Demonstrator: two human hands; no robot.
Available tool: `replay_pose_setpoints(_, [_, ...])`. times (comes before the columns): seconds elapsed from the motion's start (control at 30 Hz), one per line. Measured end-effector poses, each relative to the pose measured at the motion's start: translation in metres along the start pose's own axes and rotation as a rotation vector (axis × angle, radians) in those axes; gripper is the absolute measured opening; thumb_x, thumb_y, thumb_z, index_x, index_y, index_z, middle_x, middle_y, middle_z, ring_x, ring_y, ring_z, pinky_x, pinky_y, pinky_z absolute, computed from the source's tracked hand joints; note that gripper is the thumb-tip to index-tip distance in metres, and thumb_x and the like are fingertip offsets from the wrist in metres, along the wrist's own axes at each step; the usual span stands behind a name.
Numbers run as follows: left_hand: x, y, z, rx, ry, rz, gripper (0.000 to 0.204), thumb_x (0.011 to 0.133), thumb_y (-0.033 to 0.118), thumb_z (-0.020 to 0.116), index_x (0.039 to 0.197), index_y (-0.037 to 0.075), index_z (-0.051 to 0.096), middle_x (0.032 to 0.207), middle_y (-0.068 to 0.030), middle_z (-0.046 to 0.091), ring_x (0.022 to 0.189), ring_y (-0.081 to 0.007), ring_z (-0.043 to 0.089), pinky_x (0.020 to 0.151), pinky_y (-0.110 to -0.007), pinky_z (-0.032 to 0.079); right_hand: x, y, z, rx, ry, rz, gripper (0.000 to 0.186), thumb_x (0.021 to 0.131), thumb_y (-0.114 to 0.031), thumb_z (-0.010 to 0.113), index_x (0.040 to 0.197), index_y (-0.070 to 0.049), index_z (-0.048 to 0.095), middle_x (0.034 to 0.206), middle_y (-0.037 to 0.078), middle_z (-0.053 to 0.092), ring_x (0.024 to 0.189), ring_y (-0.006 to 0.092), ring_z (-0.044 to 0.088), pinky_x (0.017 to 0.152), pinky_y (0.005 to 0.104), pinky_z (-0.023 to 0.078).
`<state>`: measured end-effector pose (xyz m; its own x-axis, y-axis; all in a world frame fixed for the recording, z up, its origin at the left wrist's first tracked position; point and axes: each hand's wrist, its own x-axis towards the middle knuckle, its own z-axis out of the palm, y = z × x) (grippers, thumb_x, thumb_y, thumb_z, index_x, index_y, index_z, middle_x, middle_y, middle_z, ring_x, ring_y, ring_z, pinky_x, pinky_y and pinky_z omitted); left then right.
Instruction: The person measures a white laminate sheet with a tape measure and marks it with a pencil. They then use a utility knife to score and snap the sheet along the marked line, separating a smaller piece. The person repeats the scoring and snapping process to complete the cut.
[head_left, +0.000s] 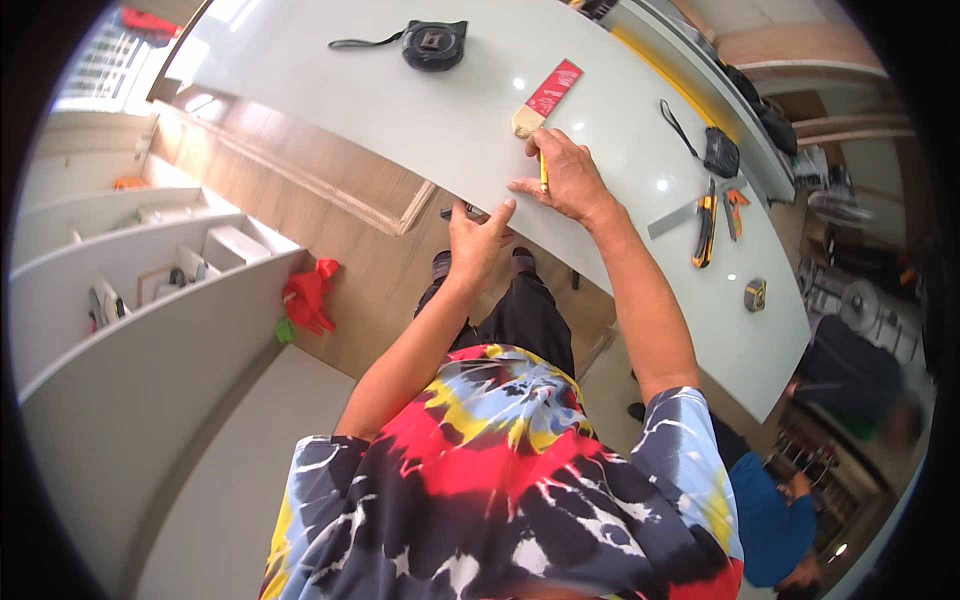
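My right hand [570, 178] rests on the white tabletop [610, 130] near its front edge, fingers closed around a yellow pencil [544, 172]. Just beyond its knuckles lies a flat red piece [553, 90] with a pale, cream-coloured end. My left hand [477, 243] is at the table's near edge, thumb up and fingers partly hidden. A dark, narrow thing [447, 213] shows beside those fingers; its kind is unclear, though the hand seems closed on it.
On the table are a black tape measure [434, 46] with a strap, another strapped one [721, 152], a yellow-black utility knife [705, 228], a metal square [675, 219] and a small tape measure [756, 294]. White shelving [150, 258] stands left. Two people [775, 515] are at lower right.
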<state>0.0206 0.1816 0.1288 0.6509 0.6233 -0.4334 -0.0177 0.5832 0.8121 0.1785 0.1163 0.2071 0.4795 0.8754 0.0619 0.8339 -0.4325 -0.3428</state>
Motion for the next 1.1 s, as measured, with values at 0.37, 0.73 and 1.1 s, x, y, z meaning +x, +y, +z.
replay_pose_setpoints(0.37, [-0.003,-0.016,0.043,-0.12,0.301,0.163,0.057,0.094,0.012,0.076,0.141,0.0,0.047,0.119,-0.0154,0.069,0.095,-0.0198,0.073,0.067,-0.034,0.063,0.015,0.005,0.0,0.013,-0.136,-0.041,0.052,0.078,-0.031,0.089,0.11,-0.008,0.056,0.109,0.011,0.062,0.098,0.0323,0.068,0.08,0.053,0.044])
replay_pose_setpoints(0.73, [-0.017,-0.022,0.046,-0.271,0.325,0.279,0.059,0.095,0.014,0.075,0.145,-0.002,0.047,0.106,-0.0132,0.073,0.084,-0.0172,0.074,0.059,-0.03,0.063,0.001,-0.008,-0.006,0.076,-0.067,-0.021,0.058,0.077,-0.034,0.091,0.114,-0.007,0.056,0.112,0.008,0.061,0.11,0.0279,0.062,0.084,0.0517,0.045])
replay_pose_setpoints(1.1, [-0.023,-0.015,0.047,-0.283,0.441,0.255,0.047,0.093,0.01,0.074,0.136,-0.001,0.056,0.095,-0.0069,0.073,0.074,-0.0115,0.069,0.053,-0.027,0.055,-0.006,-0.041,-0.002,-0.089,-0.09,0.088,0.052,0.081,-0.028,0.087,0.117,-0.008,0.055,0.113,0.011,0.06,0.108,0.0289,0.063,0.086,0.0545,0.042])
